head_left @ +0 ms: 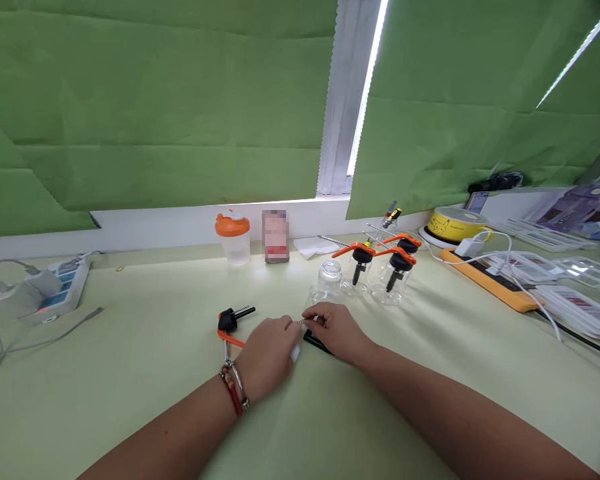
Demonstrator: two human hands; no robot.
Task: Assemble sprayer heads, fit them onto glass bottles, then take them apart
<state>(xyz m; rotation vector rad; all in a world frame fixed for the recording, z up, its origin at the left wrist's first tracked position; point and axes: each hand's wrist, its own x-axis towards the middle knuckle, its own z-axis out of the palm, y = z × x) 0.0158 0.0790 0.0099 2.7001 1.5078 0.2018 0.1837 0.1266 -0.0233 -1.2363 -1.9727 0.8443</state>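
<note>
Both hands meet at the table's middle: left hand (270,350) and right hand (337,330) each pinched on a small metallic coil-like piece (303,322). Three orange-and-black lever tops (400,259) stand on clear jars; by my reading, those are done. One clear wide-mouthed jar (325,283) uncapped, one black stopper with orange lever (228,321) loose: seemingly unfinished. Left thumb hidden; white scrap (295,353) under that palm unclear. Right hand covers part of a flat black strip (316,341).
</note>
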